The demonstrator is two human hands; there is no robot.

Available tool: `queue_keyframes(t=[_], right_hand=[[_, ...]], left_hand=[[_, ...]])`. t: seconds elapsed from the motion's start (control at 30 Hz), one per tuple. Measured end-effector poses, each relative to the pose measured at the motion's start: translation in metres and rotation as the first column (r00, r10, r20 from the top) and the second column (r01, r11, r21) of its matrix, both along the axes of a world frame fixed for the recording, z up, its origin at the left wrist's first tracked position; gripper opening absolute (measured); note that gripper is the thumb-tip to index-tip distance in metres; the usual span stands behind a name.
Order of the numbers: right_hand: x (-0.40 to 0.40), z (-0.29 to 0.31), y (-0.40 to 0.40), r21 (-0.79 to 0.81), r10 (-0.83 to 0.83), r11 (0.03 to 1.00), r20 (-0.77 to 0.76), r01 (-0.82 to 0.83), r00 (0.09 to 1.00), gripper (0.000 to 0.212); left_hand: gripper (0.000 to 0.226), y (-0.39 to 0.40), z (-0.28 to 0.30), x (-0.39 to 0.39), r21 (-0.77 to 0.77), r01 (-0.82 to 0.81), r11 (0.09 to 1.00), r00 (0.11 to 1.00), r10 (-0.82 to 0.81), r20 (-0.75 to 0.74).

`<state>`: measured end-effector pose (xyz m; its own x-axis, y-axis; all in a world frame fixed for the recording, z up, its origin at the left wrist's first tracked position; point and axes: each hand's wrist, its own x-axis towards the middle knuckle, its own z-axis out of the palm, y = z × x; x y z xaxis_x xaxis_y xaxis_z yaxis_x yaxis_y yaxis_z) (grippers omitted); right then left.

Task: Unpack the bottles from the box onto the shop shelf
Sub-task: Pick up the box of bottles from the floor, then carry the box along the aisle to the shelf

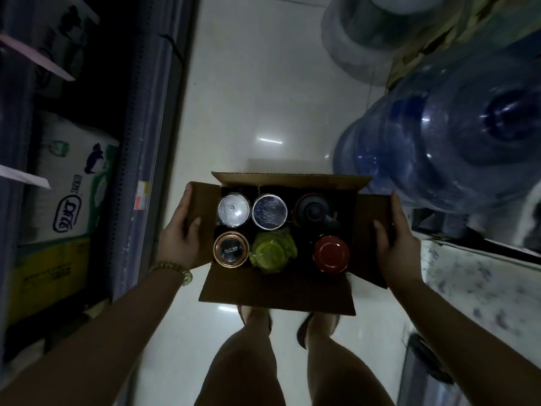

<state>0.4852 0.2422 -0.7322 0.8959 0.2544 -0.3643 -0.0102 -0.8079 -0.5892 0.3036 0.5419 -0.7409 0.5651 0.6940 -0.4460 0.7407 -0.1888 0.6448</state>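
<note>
A person stands on a pale, shiny floor [257,83] and holds an open cardboard box [278,288] in front of the body, above the feet. The left hand [181,232] grips the left flap of the box, with the fingers [187,197] wrapped over its outer edge and the thumb on top. The right hand [395,241] grips the right flap in the same way. A beaded bracelet [175,269] sits on the left wrist. Inside the box six bottles stand upright in two rows, so only their tops are seen. In the far row there are two silver lids [234,208] side by side on the left and a dark lid [313,212] on the right. In the near row there are a copper-rimmed lid [231,249], a green bottle [272,253] in the middle and a red lid [330,254] on the right. On the left stands the shop shelf [146,142], dark, with large white packages [70,183] on it. On the right, large blue water jugs [439,136] lie close to the box.
</note>
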Motion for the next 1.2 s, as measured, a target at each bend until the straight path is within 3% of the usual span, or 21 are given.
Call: queue_keyframes(t=[0.23,0.47,0.7,1.0,1.2], right_hand=[[-0.018,0.103,-0.015,0.002,-0.038,0.999,-0.039,0.038,0.999,0.061],[-0.036,0.254,-0.027,0.033,-0.032,0.999,0.077,0.030,0.996,0.063],[-0.055,0.366,-0.038,0.055,-0.076,0.996,0.128,0.070,0.989,0.060],[-0.045,0.430,-0.050,0.134,-0.078,0.989,0.166,0.056,0.983,0.073],[-0.005,0.431,-0.048,0.119,0.087,0.987,0.145,-0.104,0.986,0.063]], left_hand=[[0.072,-0.011,0.102,-0.012,-0.053,-0.015,0.999,1.000,0.016,0.019],[0.069,-0.011,0.253,-0.024,0.021,0.081,0.996,0.995,-0.083,0.064],[0.066,-0.012,0.357,-0.034,0.035,0.147,0.989,0.978,-0.150,0.146],[0.069,-0.026,0.417,-0.027,-0.013,0.095,0.995,0.979,-0.091,0.179],[0.065,-0.065,0.431,-0.038,0.060,-0.133,0.989,0.981,0.123,0.147]])
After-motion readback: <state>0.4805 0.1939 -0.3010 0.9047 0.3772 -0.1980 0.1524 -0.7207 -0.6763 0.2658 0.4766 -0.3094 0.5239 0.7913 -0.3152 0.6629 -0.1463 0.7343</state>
